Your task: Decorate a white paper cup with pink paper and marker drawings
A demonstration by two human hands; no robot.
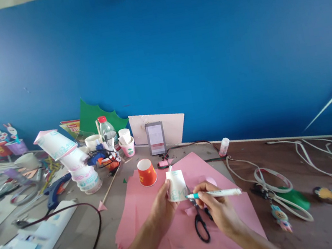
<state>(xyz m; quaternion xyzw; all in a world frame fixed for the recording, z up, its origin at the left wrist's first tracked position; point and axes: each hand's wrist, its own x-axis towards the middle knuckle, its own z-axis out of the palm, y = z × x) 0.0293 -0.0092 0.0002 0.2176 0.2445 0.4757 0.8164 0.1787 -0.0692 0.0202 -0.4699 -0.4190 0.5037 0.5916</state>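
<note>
One white paper cup point(176, 183), above pink paper sheets point(163, 244), fingers of our left hand point(163, 205) curled round it: lower wall marked teal, upper mostly bare. Our right hand point(215, 204) pinches a white teal-tipped marker point(226, 192) at the lower edge; we judge the marking part-done.

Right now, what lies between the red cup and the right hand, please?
The head view shows the white cup in the left hand, and the marker's teal end.

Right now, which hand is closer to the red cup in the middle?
Left. The left hand, holding a white cup, is just below-right of the red cup; the right hand, holding a marker, is farther right.
</note>
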